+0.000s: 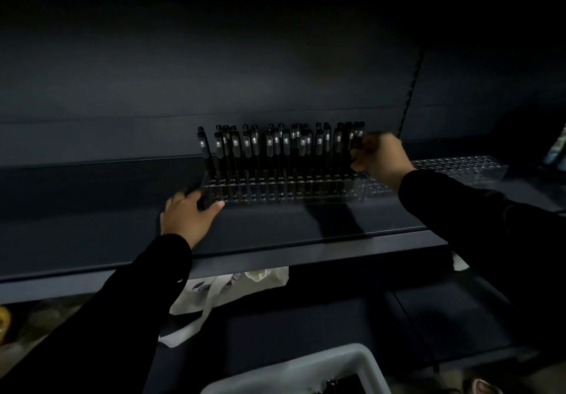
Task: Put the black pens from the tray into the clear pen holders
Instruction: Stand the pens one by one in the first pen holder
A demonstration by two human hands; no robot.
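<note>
A clear pen holder [284, 193] stands on a dark shelf [275, 228] and is filled with several upright black pens [269, 148]. My left hand [188, 213] rests at the holder's left end, its fingers closed around a few dark pens. My right hand [379, 156] is at the holder's right end, fingers pinched on a black pen [356, 141] standing there. A second clear pen holder [459, 168] lies further right on the shelf and looks empty. The grey tray [306, 366] sits at the bottom edge, with dark pens [340, 386] inside.
A white tote bag [232, 286] hangs under the shelf's front edge. The dark back panel rises behind the holders, with a slotted upright [412, 96] at the right. A lower dark shelf [337, 326] lies between shelf and tray.
</note>
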